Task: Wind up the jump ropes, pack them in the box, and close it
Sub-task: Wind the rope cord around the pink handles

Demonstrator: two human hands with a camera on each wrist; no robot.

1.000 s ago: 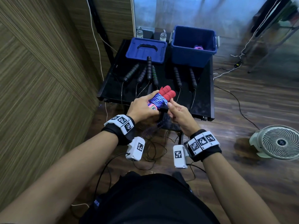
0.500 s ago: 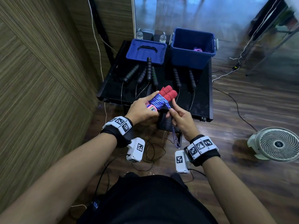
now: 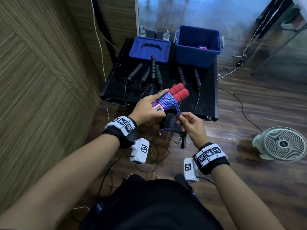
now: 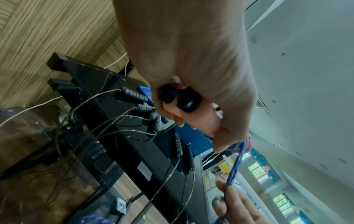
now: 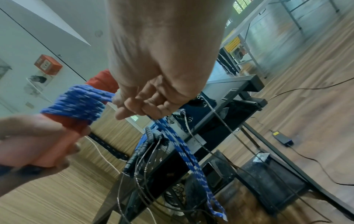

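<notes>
Left hand: the left hand (image 3: 148,110) grips the paired handles of the red-handled jump rope (image 3: 180,92) at their pink lower ends, fingers (image 4: 173,112) curled round them, forefinger stretched along the winding.
Right hand: the right hand (image 3: 192,124) pinches the loose blue-and-white cord (image 5: 184,150) between thumb and fingers (image 5: 134,106), just below the bundle; the free end hangs down from it.
Rope in hand: blue cord is wound in tight turns round the middle of the two red handles; the bundle is held in the air above the near edge of the worktop (image 3: 208,97).
Other ropes: six black handles (image 3: 152,67) lie across the middle of the worktop, thin cables trailing over the near edge.
Box: the blue box (image 3: 197,45) stands open at the far right corner, with something purple inside.
Lid: the blue lid (image 3: 149,48) lies flat at the far left, beside the box; one black handle's tip rests on it.
Floor: a white fan (image 3: 282,143) stands to the right.
</notes>
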